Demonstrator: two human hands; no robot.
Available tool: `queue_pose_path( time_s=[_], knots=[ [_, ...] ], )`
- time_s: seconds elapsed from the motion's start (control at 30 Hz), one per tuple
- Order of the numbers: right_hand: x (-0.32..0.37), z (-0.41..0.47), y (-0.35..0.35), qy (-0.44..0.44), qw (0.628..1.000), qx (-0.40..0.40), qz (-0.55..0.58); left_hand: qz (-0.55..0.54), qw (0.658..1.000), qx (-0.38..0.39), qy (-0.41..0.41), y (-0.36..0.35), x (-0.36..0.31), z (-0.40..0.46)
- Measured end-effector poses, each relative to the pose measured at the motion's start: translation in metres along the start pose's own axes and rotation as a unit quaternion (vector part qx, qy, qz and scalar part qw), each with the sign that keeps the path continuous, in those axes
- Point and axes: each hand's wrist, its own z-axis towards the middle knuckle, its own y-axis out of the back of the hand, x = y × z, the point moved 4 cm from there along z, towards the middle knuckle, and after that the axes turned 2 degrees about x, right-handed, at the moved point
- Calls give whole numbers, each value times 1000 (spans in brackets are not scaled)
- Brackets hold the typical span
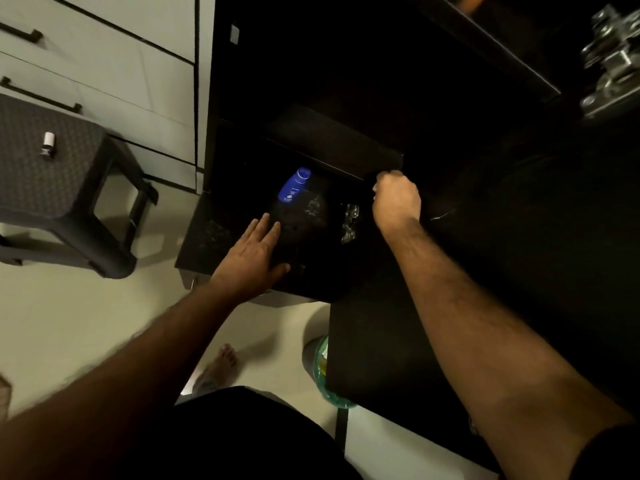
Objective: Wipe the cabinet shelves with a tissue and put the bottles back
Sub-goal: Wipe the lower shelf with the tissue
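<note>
The dark cabinet [311,98] stands open in front of me. A blue bottle [294,187] stands on its lowest shelf [214,233], near the back left. My left hand [254,252] lies flat on that shelf with fingers spread, just in front of the blue bottle and not touching it. My right hand [396,199] is a closed fist at the front edge of the shelf above [329,140]; whether it holds a tissue I cannot tell. A small white-capped bottle [47,144] stands on the dark stool [52,174] at the left.
White drawers with black handles [104,64] are beside the cabinet on the left. The cabinet door [519,237] is open at the right, its metal hinge [613,64] at top right. A bin with a green liner [320,372] sits on the pale floor. Shiny crinkled wrap [349,220] lies on the shelf.
</note>
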Motion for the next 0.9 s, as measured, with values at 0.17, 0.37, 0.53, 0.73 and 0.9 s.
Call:
queue_pose_path(
  time_s=[0.17,0.37,0.53,0.73,0.9],
  knots=[
    [-8,-3,1,-40,996,-17,78,-14,1000,3,7,-16,-4,-1],
    [7,-14,-5,-93,977,-3,193,-12,1000,7,17,-20,5,-9],
    [9,-35,-8,-81,955,-21,284,-8,1000,9,19,-11,12,-19],
    [26,-80,-27,-140,867,-22,477,3,1000,-3,20,11,17,-26],
    [61,-91,-30,-161,757,3,633,0,999,-51,-3,38,7,-27]
  ],
)
